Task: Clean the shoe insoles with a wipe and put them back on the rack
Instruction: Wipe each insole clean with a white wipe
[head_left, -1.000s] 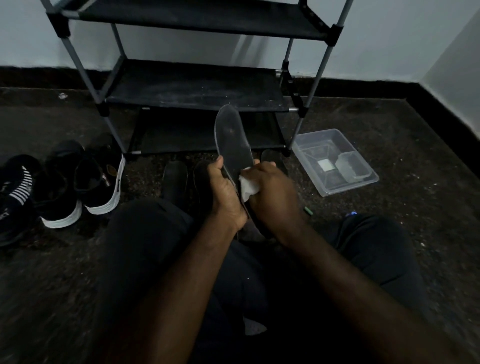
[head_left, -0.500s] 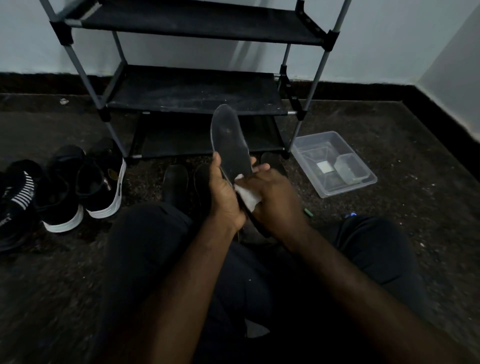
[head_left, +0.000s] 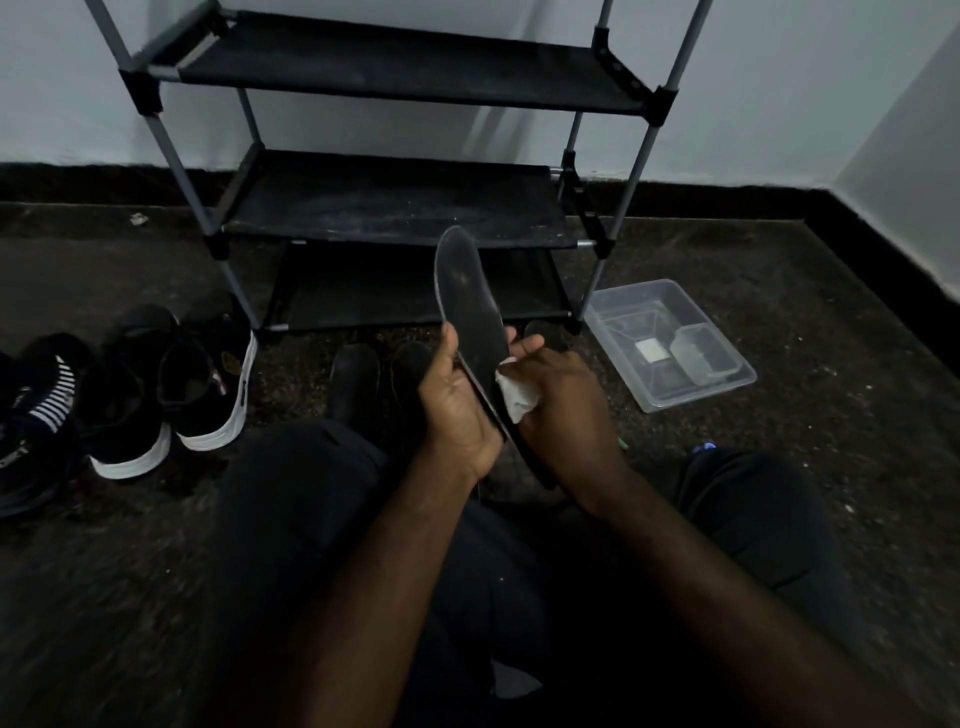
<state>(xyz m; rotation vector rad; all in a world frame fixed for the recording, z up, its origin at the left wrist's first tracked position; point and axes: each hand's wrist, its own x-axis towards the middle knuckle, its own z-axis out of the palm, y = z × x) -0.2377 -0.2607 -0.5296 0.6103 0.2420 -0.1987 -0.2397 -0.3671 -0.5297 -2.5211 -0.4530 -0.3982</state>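
Note:
A dark insole (head_left: 467, 296) stands nearly upright in front of me, toe end up. My left hand (head_left: 457, 410) grips its lower half from the left side, thumb on its edge. My right hand (head_left: 561, 410) holds a white wipe (head_left: 514, 395) pressed against the insole's face near the heel. The insole's heel end is hidden between my hands. The black shoe rack (head_left: 395, 202) stands just behind, its shelves bare. More dark insoles (head_left: 356, 379) lie on the floor in front of the rack.
Several dark shoes with white soles (head_left: 208, 374) sit on the floor at the left. A clear plastic tub (head_left: 670, 343) with a small container inside lies at the right of the rack. My dark-trousered legs fill the foreground. A wall corner rises at the right.
The wipe has slid down the insole toward the heel, and the insole has tilted slightly left. The camera has shifted a little downward.

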